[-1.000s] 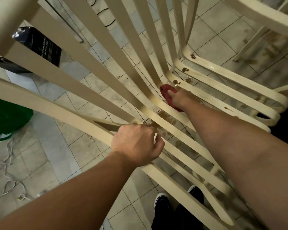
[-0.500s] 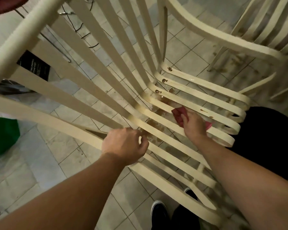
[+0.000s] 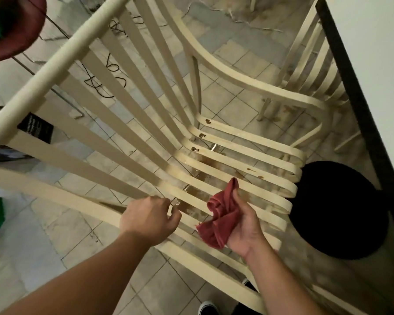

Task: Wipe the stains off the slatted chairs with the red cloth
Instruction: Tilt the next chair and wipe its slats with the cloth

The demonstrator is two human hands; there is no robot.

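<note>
Looking down, my left hand [image 3: 149, 218] curls round a slat of the chair [image 3: 55, 67] and steadies it. My right hand [image 3: 243, 226] clutches the bunched red cloth [image 3: 221, 214] just above the seat. Gripped this loosely, a dangling corner could snag between slats, or a soiled fold could smear the brown stains [image 3: 205, 160].

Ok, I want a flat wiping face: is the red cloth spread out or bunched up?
Bunched up. The red cloth is crumpled in folds, gripped in the right hand.
</note>
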